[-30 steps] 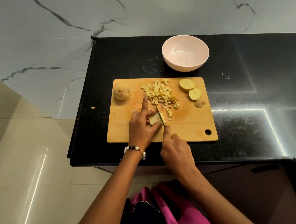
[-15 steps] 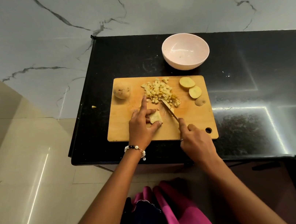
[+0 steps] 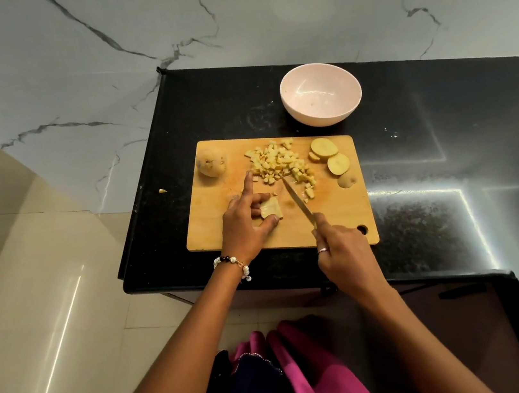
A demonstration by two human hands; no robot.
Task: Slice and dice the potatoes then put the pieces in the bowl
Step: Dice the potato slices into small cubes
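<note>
Diced potato pile (image 3: 280, 164): cutting board (image 3: 339, 218), centre frame. Slices (image 3: 329, 155): board's right. Whole potato (image 3: 211, 163): board's upper left, uncut. Bowl (image 3: 321, 94): above, empty. Left hand (image 3: 246, 221) pinches potato piece (image 3: 271, 209); right hand (image 3: 343, 251) grips knife (image 3: 297, 202). Judged roughly half done.

One head-worn camera is looking steeply down from above the person's chest, facing forward over a black counter (image 3: 449, 168). It is sitting close, taking in both forearms, the wooden cutting board (image 3: 222, 228) mid-frame and the marble wall (image 3: 224, 16) beyond.
</note>
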